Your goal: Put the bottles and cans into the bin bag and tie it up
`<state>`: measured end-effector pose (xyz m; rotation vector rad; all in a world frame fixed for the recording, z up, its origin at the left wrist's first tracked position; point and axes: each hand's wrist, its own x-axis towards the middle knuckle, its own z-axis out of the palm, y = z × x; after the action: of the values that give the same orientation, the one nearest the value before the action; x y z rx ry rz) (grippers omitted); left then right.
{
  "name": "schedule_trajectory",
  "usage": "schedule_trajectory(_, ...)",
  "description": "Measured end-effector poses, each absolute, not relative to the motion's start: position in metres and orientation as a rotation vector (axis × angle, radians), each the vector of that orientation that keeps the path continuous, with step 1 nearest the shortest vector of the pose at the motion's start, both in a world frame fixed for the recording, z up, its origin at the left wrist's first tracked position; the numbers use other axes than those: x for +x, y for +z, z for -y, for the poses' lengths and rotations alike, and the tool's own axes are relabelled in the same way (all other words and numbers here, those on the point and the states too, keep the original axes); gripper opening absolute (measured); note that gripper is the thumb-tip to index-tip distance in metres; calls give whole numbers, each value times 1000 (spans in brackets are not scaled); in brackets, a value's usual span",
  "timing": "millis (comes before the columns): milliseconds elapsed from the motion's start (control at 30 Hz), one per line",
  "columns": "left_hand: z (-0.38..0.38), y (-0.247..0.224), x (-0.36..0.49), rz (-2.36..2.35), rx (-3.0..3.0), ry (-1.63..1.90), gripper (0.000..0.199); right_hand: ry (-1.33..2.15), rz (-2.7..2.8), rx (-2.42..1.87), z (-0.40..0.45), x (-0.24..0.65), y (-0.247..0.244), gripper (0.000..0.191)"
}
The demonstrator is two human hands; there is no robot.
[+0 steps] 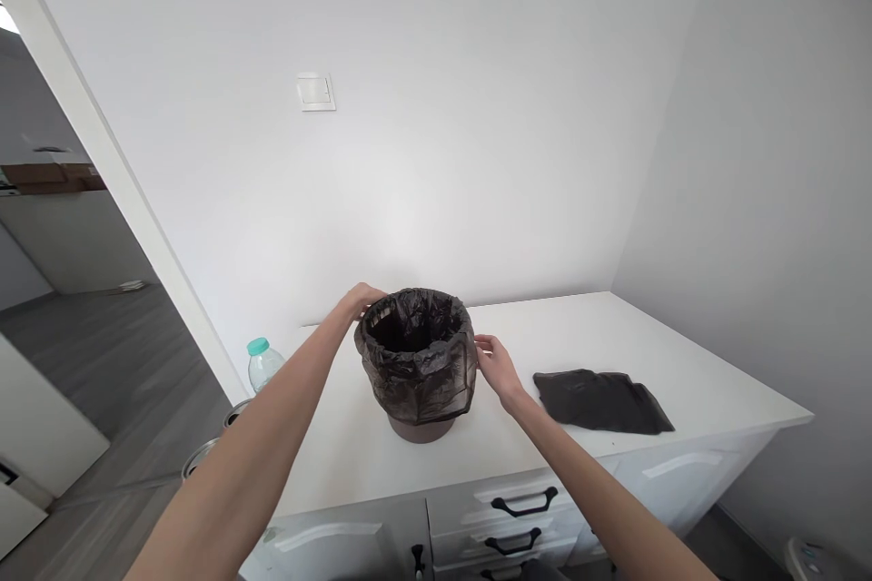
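A brown trash can [421,430] stands upright on the white countertop, its lower part showing beneath a black trash bag [422,381]. The bag lines the inside, and its top is folded out over the rim, hanging loosely around the can. At the far left of the rim, my left hand [364,298] is closed on the bag; some of its fingers are hidden behind the can. My right hand [497,366] holds the bag's outer fold on the right side, fingers curled against the plastic. To the right, a folded black trash bag [603,400] lies flat.
A clear bottle with a teal cap [259,347] and two open-topped cans [200,456] stand left, partly behind my left forearm. The white countertop [708,372] meets walls behind and right. Drawers with black handles [524,502] are below; a doorway opens at left.
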<state>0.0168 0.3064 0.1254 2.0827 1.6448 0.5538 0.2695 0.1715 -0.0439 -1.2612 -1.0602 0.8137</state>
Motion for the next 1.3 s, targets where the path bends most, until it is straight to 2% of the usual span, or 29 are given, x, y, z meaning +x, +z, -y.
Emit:
schedule_trajectory(100,-308,125,-7,-1769,2096,463,36,784,1109,-1316,-164,276,-60,25)
schedule_trajectory(233,-295,138,-46,-1836,2253,570,30,762,1160,-1355,-153,284,-84,24)
schedule_trajectory(400,-252,153,-111,-1940,2376,698,49,696,1226,-1388,-132,283,-118,20)
schedule_trajectory(567,-206,136,-174,-2195,2337,465,65,637,1298,-1403,-123,282,-140,20)
schedule_trajectory(700,-186,115,-189,-2186,2296,372,53,606,1330,-1408,-127,285,-147,22)
schedule_trajectory(800,-177,115,-178,-2158,2349,461,53,587,1346,-1404,-129,285,-149,22)
schedule_trajectory(867,-167,129,-161,-2144,2426,673,56,575,1350,-1404,-129,285,-150,23)
schedule_trajectory(1000,-131,187,-102,-2050,2536,1273,53,552,1348,-1407,-129,283,-148,21)
schedule_trajectory(1067,-111,215,-66,-1940,2611,1429,50,548,1347,-1405,-129,282,-147,20)
schedule_trajectory(1167,-93,235,-16,-1727,2806,1246,49,545,1346,-1401,-129,282,-147,20)
schedule_trajectory(1300,-107,215,29,-1472,2993,763,43,537,1339,-1399,-132,283,-150,19)
